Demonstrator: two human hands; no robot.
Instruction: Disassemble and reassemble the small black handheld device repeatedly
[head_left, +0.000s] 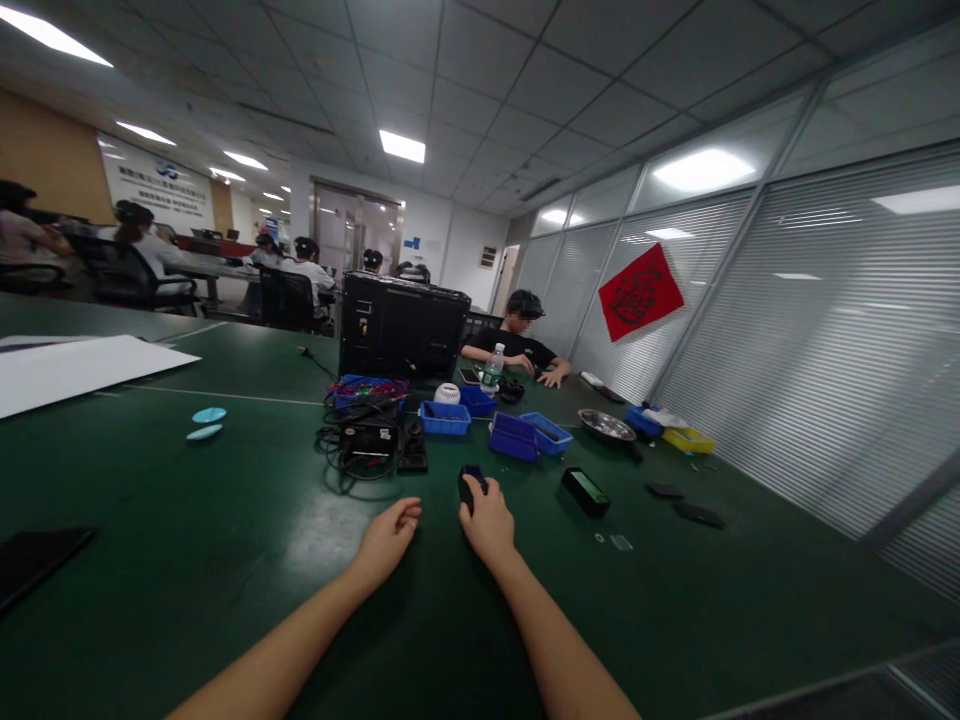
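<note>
My right hand (pixel 489 515) is closed round a small black box-shaped object (pixel 470 476) standing on the green table. Its lower part is hidden by my fingers. Beside it on the left, my left hand (pixel 387 540) rests at the tabletop, holding nothing, with loosely bent fingers apart from the object. To the right lies a similar black case with a greenish panel (pixel 587 490). Near that case are a small white ring (pixel 599 538) and a clear thin sheet (pixel 621 542).
Beyond my hands are a black power unit with tangled cables (pixel 369 440), blue bins (pixel 445 419), a bottle (pixel 493 368) and a metal bowl (pixel 606 426). Flat black pieces (pixel 699 515) lie at right, light-blue dishes (pixel 208 414) at left. A person (pixel 519 345) sits across the table.
</note>
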